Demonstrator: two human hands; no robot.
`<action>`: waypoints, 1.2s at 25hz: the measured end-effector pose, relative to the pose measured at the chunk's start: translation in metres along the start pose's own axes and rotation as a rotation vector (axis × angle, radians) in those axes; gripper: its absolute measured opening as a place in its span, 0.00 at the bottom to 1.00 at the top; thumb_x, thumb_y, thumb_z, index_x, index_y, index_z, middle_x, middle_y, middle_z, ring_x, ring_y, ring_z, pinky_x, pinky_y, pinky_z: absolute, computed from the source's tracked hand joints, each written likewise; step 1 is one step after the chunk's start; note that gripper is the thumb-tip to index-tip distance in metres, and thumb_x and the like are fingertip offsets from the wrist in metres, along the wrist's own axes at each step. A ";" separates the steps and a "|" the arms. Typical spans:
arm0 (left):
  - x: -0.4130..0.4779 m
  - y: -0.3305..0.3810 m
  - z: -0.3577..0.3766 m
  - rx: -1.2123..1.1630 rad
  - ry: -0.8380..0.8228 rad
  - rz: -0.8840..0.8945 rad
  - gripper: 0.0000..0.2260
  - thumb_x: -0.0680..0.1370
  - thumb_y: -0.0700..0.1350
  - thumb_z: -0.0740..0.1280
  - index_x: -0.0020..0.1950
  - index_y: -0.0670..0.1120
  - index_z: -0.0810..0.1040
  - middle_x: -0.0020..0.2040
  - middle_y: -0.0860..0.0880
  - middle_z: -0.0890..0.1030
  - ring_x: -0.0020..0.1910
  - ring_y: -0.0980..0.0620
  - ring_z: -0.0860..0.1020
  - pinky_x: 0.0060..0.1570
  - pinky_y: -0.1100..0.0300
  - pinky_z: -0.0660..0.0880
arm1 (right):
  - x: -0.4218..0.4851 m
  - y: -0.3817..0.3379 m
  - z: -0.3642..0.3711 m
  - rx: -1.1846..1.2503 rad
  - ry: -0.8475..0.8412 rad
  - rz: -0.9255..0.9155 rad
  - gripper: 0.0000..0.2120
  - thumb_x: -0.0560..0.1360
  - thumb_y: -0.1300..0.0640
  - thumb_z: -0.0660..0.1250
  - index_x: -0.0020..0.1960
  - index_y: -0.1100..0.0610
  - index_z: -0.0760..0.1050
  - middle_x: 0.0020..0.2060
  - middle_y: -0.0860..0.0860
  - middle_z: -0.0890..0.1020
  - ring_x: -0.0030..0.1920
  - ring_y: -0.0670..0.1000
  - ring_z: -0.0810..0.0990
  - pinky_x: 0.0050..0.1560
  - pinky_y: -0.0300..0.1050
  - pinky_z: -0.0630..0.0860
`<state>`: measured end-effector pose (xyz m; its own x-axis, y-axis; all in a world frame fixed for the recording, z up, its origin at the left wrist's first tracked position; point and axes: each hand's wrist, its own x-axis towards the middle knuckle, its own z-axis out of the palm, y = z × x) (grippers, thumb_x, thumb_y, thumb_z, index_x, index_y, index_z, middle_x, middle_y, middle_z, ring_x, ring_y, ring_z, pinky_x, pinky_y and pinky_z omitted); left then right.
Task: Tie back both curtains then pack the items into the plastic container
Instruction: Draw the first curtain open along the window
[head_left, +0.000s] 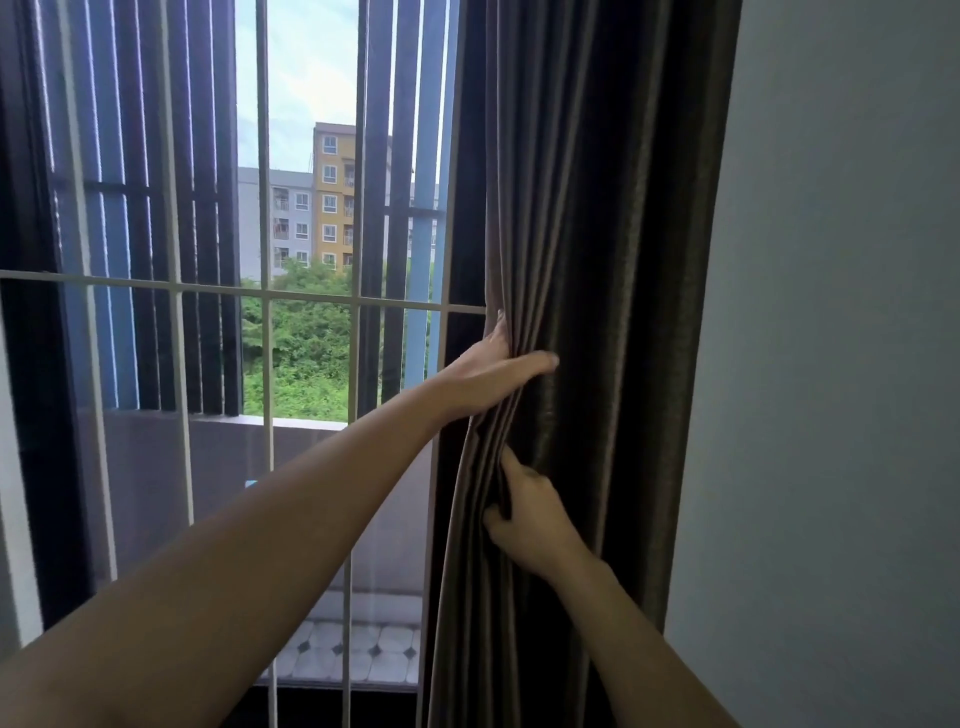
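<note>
left hand (493, 371), reaching up from the lower left on an outstretched bare arm, grips the window-side edge of the dark brown curtain (613, 234): its thumb lies flat across the front of the folds and its fingers wrap behind the cloth, mostly hidden. right hand (535, 514) sits lower on the same curtain, directly below the left hand and apart from it, with its fingers curled into the pleats and pinching a bunch of folds. the curtain hangs at the right side of the window, gathered into narrow vertical folds between the glass and the pale grey wall (831, 312), and it is pulled in slightly where the 2 hands hold it. whether any tie-back is around it cannot be told. behind the left arm a white metal window grille (265, 296) crosses the opening with thin upright and horizontal bars. beyond it stand dark vertical slats (202, 208), a low balcony wall (311, 431) and a patterned tiled balcony floor (353, 654). farther out are green trees (306, 353) and grey and yellow apartment blocks (332, 197) under a pale sky.
</note>
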<state>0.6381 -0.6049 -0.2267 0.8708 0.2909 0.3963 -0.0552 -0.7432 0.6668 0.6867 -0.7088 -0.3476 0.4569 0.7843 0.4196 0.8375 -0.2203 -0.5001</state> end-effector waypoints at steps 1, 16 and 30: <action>0.001 -0.001 0.002 0.057 0.020 0.013 0.33 0.71 0.57 0.63 0.73 0.49 0.57 0.68 0.42 0.69 0.55 0.51 0.76 0.59 0.53 0.74 | -0.004 -0.001 -0.004 -0.057 -0.004 -0.012 0.27 0.69 0.60 0.65 0.66 0.52 0.63 0.54 0.54 0.78 0.56 0.55 0.78 0.58 0.45 0.75; 0.000 -0.008 -0.001 0.043 0.048 0.039 0.24 0.76 0.39 0.55 0.73 0.44 0.59 0.54 0.49 0.74 0.47 0.54 0.74 0.45 0.62 0.70 | 0.029 0.014 -0.063 0.160 0.250 0.026 0.38 0.70 0.70 0.65 0.75 0.52 0.55 0.64 0.54 0.76 0.64 0.52 0.75 0.64 0.38 0.68; 0.004 0.003 0.018 0.066 0.051 0.051 0.39 0.67 0.61 0.65 0.74 0.49 0.56 0.69 0.46 0.69 0.61 0.47 0.73 0.61 0.52 0.71 | 0.000 0.018 -0.011 0.072 -0.082 0.034 0.37 0.65 0.59 0.65 0.72 0.51 0.56 0.56 0.55 0.77 0.56 0.54 0.77 0.59 0.49 0.76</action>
<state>0.6497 -0.6166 -0.2344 0.8418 0.2809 0.4609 -0.0648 -0.7951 0.6030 0.7052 -0.7193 -0.3485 0.4561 0.8227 0.3393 0.7969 -0.2078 -0.5673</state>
